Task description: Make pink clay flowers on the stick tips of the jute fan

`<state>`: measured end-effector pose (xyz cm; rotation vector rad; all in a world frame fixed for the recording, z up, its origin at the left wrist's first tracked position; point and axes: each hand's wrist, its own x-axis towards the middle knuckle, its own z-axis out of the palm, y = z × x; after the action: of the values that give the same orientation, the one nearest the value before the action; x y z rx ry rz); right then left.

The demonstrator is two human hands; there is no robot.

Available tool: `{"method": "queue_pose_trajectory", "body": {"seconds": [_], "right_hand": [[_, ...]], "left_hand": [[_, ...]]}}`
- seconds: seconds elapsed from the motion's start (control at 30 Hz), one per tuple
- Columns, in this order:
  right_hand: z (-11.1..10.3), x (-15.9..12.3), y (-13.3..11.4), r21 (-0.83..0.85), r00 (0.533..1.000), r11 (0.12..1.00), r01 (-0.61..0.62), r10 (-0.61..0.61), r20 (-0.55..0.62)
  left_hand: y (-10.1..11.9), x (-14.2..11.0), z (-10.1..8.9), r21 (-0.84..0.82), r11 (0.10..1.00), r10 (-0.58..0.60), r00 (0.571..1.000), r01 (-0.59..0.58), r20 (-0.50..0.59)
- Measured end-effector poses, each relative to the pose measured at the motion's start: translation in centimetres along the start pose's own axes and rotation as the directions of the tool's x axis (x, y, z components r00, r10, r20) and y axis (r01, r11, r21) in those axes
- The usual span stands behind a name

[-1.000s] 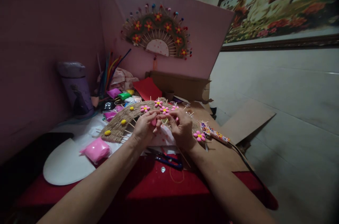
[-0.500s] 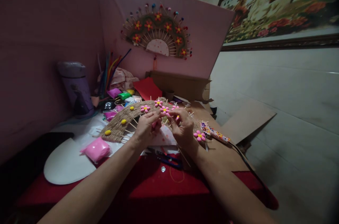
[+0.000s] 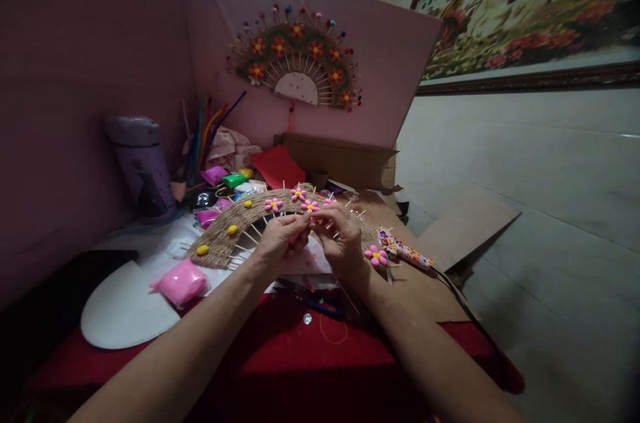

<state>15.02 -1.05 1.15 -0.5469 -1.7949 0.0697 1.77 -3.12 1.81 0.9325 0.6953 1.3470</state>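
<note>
My left hand (image 3: 283, 236) and my right hand (image 3: 340, 236) meet fingertip to fingertip above a fan-shaped piece (image 3: 220, 236) wrapped in brown twine. Both are closed in a pinch on what looks like a small bit of pink clay, mostly hidden by the fingers. Pink clay flowers with yellow centres, such as one flower (image 3: 376, 255) at the right end, sit along the twine arc. Toward its left end are yellow clay dots (image 3: 233, 230) without petals. Thin sticks poke out from the arc, and a spotted white half-round (image 3: 307, 256) lies under my hands.
A pink clay packet (image 3: 183, 281) and a white rounded board (image 3: 125, 310) lie front left. Dark-handled scissors (image 3: 320, 303) rest on the red cloth (image 3: 280, 350). At right, a patterned glue gun (image 3: 407, 253) trails a cord across cardboard. A purple flask (image 3: 140, 170) stands back left.
My right hand has shifted slightly left, so the fingertips of both hands come closer together. The fan-shaped piece stays in place.
</note>
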Motion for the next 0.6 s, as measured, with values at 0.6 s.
{"method": "queue_pose_trajectory", "body": {"seconds": [0.6], "right_hand": [[-0.01,0.07,0.0,0.05,0.999,0.998,-0.047,0.047,-0.003]], "left_hand": [[-0.02,0.07,-0.06,-0.019,1.0,0.014,1.0,-0.014,-0.018]]}}
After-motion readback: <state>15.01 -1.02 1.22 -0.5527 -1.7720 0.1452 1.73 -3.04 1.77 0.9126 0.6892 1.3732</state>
